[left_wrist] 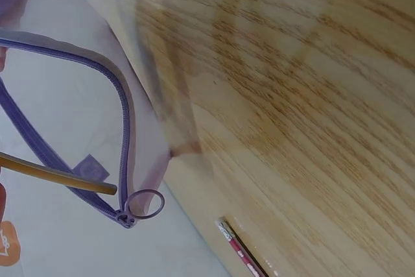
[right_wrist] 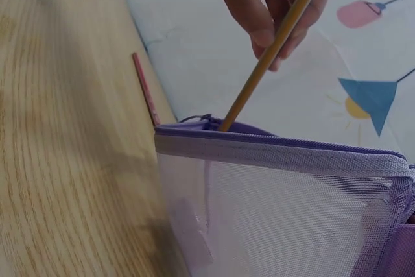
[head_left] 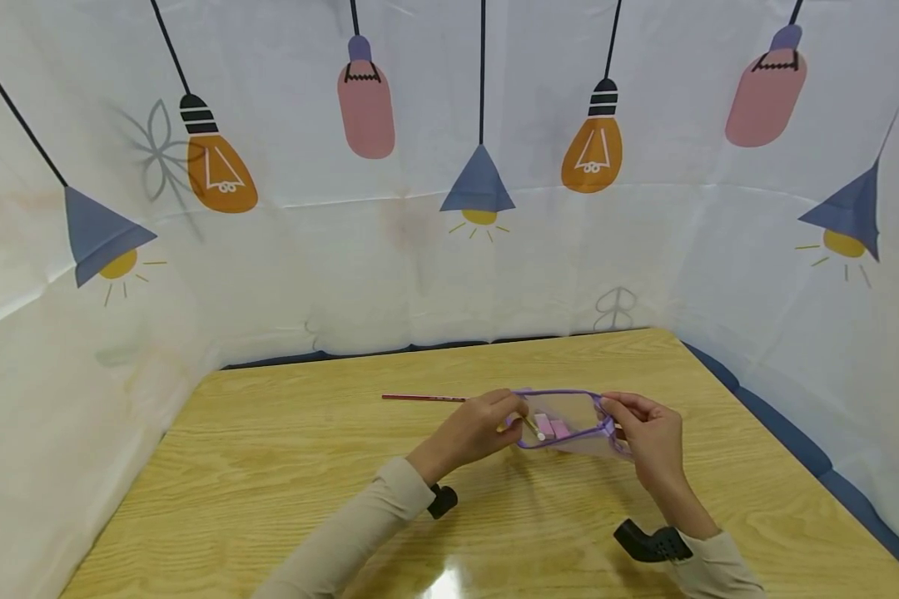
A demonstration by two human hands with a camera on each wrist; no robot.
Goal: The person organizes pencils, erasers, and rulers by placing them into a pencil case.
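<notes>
A see-through mesh zipper pouch (right_wrist: 272,215) with purple edging stands on the table, its zipper open at the top. My right hand (head_left: 653,437) grips the pouch by its right end. With thumb and fingers, my left hand (head_left: 483,428) pinches a yellow pencil (right_wrist: 275,47) at the pouch's left part. The pencil slants down, its lower end in the opening, as the right wrist view shows. Two pink-and-white erasers (head_left: 559,429) lie inside the pouch. In the left wrist view, a ring-shaped zipper pull (left_wrist: 146,204) hangs at the pouch's corner.
A red pencil (head_left: 419,398) lies on the wooden table (head_left: 270,466), behind and left of the pouch. A white curtain (head_left: 419,274) printed with hanging lamps surrounds the table's back and sides.
</notes>
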